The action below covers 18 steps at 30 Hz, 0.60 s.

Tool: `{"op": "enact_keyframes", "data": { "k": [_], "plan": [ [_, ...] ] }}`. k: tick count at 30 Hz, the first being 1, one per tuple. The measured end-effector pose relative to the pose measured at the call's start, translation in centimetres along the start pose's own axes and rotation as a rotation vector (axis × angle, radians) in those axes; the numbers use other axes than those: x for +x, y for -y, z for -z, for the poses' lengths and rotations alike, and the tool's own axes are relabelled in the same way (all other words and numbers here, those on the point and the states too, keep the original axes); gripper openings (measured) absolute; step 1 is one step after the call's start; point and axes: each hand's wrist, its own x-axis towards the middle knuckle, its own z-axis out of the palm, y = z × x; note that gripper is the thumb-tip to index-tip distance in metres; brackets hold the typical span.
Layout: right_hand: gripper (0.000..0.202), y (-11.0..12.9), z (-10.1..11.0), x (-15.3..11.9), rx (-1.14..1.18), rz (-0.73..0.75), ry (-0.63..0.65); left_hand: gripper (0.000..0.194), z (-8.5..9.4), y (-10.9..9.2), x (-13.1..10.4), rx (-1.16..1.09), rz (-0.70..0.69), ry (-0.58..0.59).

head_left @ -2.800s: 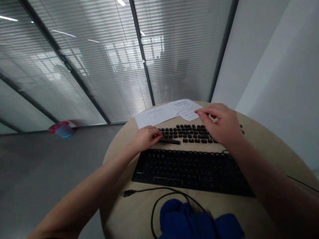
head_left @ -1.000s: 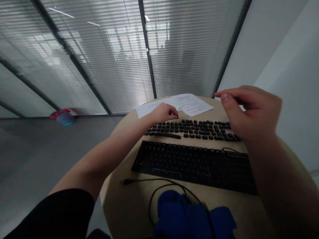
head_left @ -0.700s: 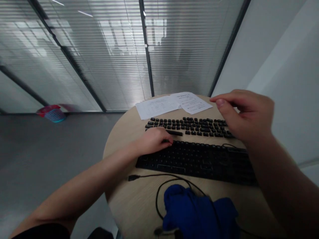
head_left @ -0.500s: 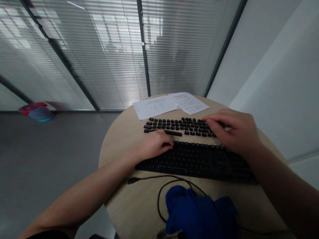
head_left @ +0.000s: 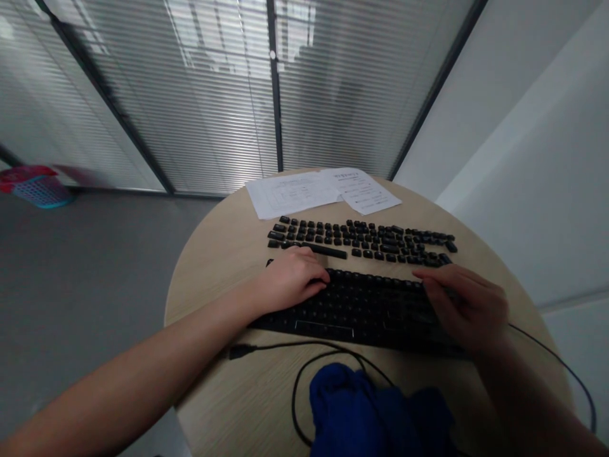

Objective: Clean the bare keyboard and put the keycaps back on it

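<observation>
A black keyboard [head_left: 361, 308] lies across the table, its lower part showing bare key positions. Over its upper left edge my left hand [head_left: 295, 276] rests with curled fingers, steadying the board. At the upper right of the keyboard, my right hand [head_left: 469, 301] has thumb and forefinger pinched together; whatever may be between them is too small to make out. Beyond the board, loose black keycaps [head_left: 333, 235] lie in rows, and a long space bar [head_left: 326, 251] sits in front of them, just past my left fingers.
Printed paper sheets [head_left: 295, 192] lie at the far side of the round wooden table [head_left: 209, 273]. In front are a blue cloth [head_left: 352, 406] and a black cable [head_left: 304, 343] with a plug. A red and blue basket [head_left: 40, 189] stands on the floor by the blinds.
My right hand has drawn back from the loose keycaps to the keyboard's upper right edge, uncovering the right-hand keycaps. My left hand stays on the board. The view has shifted slightly.
</observation>
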Motion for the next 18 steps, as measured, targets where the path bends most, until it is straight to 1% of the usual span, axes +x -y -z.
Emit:
{"op": "enact_keyframes", "data": {
  "k": [6, 9, 12, 18],
  "plan": [
    [0.02, -0.55, -0.44, -0.94, 0.042, -0.048, 0.032, 0.013, 0.08, 0.06, -0.08, -0.028, 0.008, 0.006],
    [0.022, -0.35, -0.49, -0.91, 0.071, -0.06, 0.048, 0.014, 0.07, 0.1, -0.1, -0.055, 0.02, -0.006],
    [0.023, -0.11, -0.46, -0.72, 0.093, -0.059, 0.06, 0.015, -0.09, 0.19, -0.08, -0.055, 0.025, 0.009],
    [0.02, -0.04, -0.53, -0.5, 0.103, -0.044, 0.055, 0.015, -0.25, 0.08, 0.1, 0.0, -0.012, 0.023]
  ]
}}
